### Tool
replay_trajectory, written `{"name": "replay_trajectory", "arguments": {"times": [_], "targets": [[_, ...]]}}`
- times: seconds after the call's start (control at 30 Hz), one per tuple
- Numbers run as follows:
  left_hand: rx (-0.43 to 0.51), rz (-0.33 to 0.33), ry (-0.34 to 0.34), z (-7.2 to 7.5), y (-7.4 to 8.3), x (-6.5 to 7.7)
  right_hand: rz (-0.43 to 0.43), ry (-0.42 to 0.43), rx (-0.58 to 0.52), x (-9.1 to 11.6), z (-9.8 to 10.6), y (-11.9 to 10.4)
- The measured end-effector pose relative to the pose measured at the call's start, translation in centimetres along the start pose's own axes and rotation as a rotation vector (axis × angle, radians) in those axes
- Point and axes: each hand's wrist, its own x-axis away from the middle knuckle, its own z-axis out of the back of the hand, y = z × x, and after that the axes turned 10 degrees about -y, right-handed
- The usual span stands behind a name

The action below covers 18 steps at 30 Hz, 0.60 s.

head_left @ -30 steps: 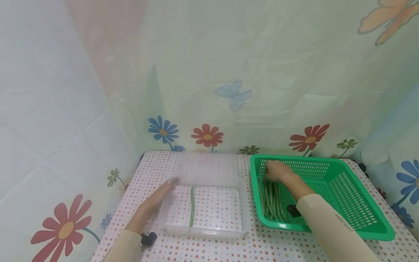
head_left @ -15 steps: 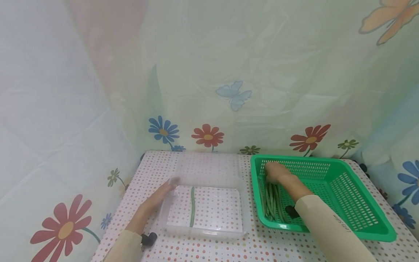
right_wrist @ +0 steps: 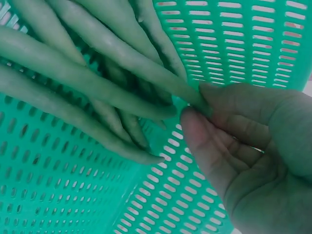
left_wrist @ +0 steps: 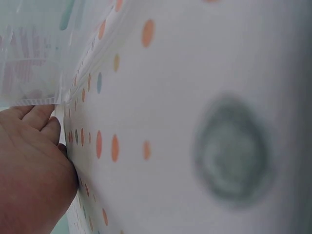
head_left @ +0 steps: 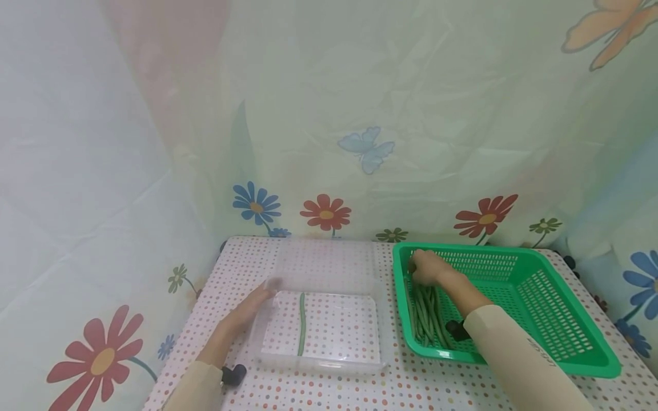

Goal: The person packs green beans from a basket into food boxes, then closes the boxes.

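Observation:
In the head view my right hand (head_left: 430, 268) reaches into the left end of a green basket (head_left: 576, 311). Its thumb and finger pinch the tip of one green bean (right_wrist: 134, 61), as the right wrist view shows. More green beans (head_left: 425, 317) lie bunched along that side of the basket. My left hand (head_left: 252, 305) rests at the left side of a clear plastic box (head_left: 321, 365), fingers fairly straight against its wall. A single green bean (head_left: 301, 325) lies lengthwise inside the box. The left wrist view has the palm (left_wrist: 34, 170) beside the tabletop.
The box's clear lid (head_left: 326, 262) lies folded back behind it. Box and basket stand side by side on a dotted tablecloth (head_left: 288, 394). A flowered sheet (head_left: 308, 142) hangs close behind the table and along both sides.
My right hand has shifted slightly left and back within the basket, and the beans beneath it have moved a little. The left hand and the box stay still.

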Motion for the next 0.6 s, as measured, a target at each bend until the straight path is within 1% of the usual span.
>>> {"name": "replay_trajectory", "arguments": {"times": [0.13, 0.37, 0.47, 0.6], "targets": [[-0.001, 0.002, 0.001, 0.0, 0.1, 0.1, 0.016, -0.022, -0.066, 0.1, 0.3, -0.1], [0.001, 0.005, -0.002, 0.1, 0.0, 0.1, 0.003, -0.096, -0.200, 0.6, 0.4, 0.0], [0.016, 0.019, -0.006, 0.2, 0.0, 0.0, 0.017, -0.112, -0.243, 1.0, 0.4, 0.1], [0.031, 0.034, -0.004, 0.2, -0.1, 0.0, 0.075, -0.112, -0.288, 1.2, 0.4, 0.3]]}}
